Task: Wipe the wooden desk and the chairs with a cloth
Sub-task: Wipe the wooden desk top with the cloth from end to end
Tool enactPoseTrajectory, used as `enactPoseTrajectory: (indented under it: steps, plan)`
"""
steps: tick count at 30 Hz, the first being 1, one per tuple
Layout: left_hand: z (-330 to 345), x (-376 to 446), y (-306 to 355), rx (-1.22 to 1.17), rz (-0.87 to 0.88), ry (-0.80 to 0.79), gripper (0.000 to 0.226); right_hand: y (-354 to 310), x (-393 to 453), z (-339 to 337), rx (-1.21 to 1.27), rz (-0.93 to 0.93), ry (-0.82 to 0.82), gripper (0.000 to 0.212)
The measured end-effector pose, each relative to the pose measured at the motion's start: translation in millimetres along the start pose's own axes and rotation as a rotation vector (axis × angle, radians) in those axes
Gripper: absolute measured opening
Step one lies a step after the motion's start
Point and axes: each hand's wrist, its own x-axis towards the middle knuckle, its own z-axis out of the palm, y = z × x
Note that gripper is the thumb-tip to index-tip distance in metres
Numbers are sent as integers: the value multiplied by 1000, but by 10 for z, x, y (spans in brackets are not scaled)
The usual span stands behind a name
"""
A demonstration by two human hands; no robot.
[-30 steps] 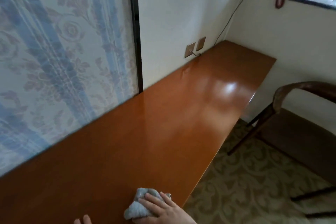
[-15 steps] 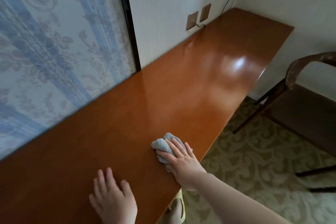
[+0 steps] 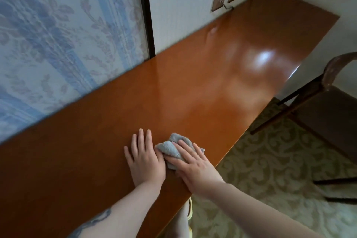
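Two hands wiping a wooden surface (image 3: 193,87) with a cloth (image 3: 173,148).
Right hand (image 3: 195,166) presses the cloth flat-fingered near the front edge; left hand (image 3: 144,158), released, rests beside it. Next, probably sweep toward the far corner.

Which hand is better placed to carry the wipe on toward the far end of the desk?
Right. The right hand already presses the grey cloth onto the wooden desk, on the side nearer the unwiped far end. The left hand lies flat beside it, holding nothing.
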Motion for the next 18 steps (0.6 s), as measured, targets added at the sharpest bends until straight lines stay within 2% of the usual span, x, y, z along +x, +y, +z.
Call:
enactPoseTrajectory:
  steps: [2,6,11,13,16,17,18]
  plan:
    - [1,8,-1,-7,-19,-11,50,323,-109,-86,-66,-32,-72,53]
    - [-6,23,13,16,-60,-40,51,739,115,-346,-77,197,-51,49]
    - [-4,44,1,23,-64,-37,49,416,562,-309,21,497,109,49]
    - [-4,45,4,23,-69,-28,49,343,511,-269,5,362,86,51]
    - [-10,49,9,24,-66,-21,50,790,241,-391,-109,-54,-113,50]
    - [-12,52,13,26,-63,-27,52,1025,162,-449,-140,-86,-140,50]
    - [-13,52,18,25,-64,-32,54,1232,113,-534,-155,-35,-141,52]
